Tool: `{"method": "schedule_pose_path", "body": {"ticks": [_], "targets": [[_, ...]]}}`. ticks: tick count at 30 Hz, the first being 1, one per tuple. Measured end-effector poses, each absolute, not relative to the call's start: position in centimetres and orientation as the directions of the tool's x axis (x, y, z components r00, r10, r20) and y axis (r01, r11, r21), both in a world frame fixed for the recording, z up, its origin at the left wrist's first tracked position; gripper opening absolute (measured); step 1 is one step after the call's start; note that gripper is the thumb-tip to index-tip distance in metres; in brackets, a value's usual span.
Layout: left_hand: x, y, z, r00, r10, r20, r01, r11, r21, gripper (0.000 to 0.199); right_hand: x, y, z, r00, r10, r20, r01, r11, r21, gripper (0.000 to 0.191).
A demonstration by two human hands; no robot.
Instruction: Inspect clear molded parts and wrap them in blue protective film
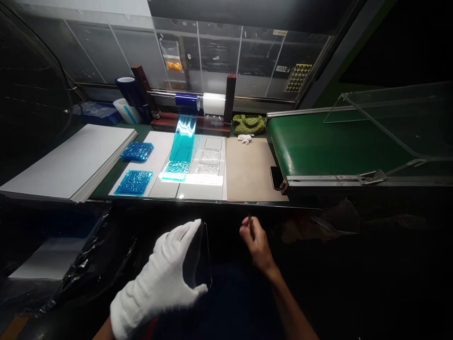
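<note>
My left hand [157,276], in a white cotton glove, grips a dark, glossy rectangular panel [198,257] by its edge and holds it upright. The panel may be glass, but the picture does not settle it. My bare right hand [257,242] is to the right of the panel and apart from it. Its fingers pinch a thin dark tool [249,223] that points upward, and most of the tool is hidden or lost against the dark background. Both hands are in front of the near edge of the workbench.
Ahead on the bench, a blue film strip [182,141] runs from a roll [187,101] over a white work surface [208,189]. Blue film sheets [134,182], stacked white boards [71,160] and a beige mat [249,170] lie nearby. A green conveyor belt [336,146] is at right.
</note>
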State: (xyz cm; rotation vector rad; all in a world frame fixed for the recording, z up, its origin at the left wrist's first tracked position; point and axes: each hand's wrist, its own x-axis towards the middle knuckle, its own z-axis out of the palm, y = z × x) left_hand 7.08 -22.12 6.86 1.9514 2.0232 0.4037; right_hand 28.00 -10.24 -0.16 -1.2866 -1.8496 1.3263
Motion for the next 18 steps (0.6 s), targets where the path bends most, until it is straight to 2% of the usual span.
{"method": "schedule_pose_path", "body": {"ticks": [2,3,8,13,15,16,18], "targets": [[6.7,-21.8,6.4,-0.108,0.994,0.015,0.924,0.095,0.371,0.110,27.3,-5.2,-2.4,-0.291,0.936,-0.197,0.646,0.041,-0.762,0.025],[6.6,-21.6,6.2,-0.152,0.988,0.034,0.928,0.131,0.348,0.109,26.7,-2.6,-3.5,-0.259,0.940,-0.222,0.694,0.022,-0.719,0.023],[6.7,-20.2,5.8,-0.412,0.911,0.019,0.890,0.398,0.220,0.107,23.7,8.2,-5.9,-0.174,0.965,-0.194,0.772,0.011,-0.636,0.028],[6.3,-18.5,5.8,-0.511,0.860,-0.005,0.839,0.500,0.214,0.106,22.8,11.0,-5.5,-0.169,0.982,-0.083,0.743,0.071,-0.666,0.049],[5.6,-18.0,5.3,-0.535,0.845,-0.014,0.810,0.517,0.277,0.108,23.4,9.0,-6.2,-0.174,0.983,-0.049,0.707,0.090,-0.702,0.051],[5.1,-17.8,4.9,-0.553,0.833,-0.030,0.776,0.528,0.346,0.109,24.1,7.6,-6.9,-0.173,0.984,-0.051,0.688,0.084,-0.721,0.046],[4.1,-17.7,3.8,-0.598,0.791,-0.130,0.598,0.549,0.584,0.112,26.2,4.3,-8.8,-0.155,0.983,-0.103,0.656,0.024,-0.754,0.029]]}}
